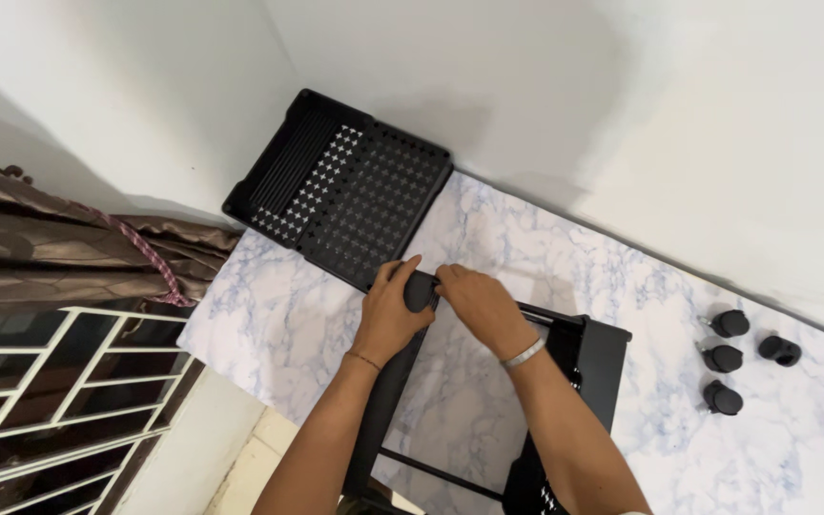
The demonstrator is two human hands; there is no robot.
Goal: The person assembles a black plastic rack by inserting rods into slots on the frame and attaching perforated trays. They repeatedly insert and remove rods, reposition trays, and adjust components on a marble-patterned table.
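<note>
The left grip [391,310] is closed around a black caster wheel [421,290] at the top corner of a black metal frame [595,358], fingers wrapped over the wheel's left side. The right grip [482,307] meets it from the other side, fingertips pressed against the same wheel and the palm lying over the frame's upper rail; whether it clasps the wheel or only steadies it cannot be told. A thin band sits on the left wrist and a silver bracelet on the right.

The frame lies flat beneath both grips on a marble-patterned surface [278,315], white with blue-grey veining. Just beyond the grips, a black perforated tray [340,186] leans against the white wall [622,105], its lower edge touching the surface. Well to the right of the right grip, four more black casters [723,359] lie loose on the surface, near the wall.

Left of the left grip, past the surface's edge, hangs a brown curtain [40,253] tied with a pink cord, above a window grille [69,381] of white bars.
</note>
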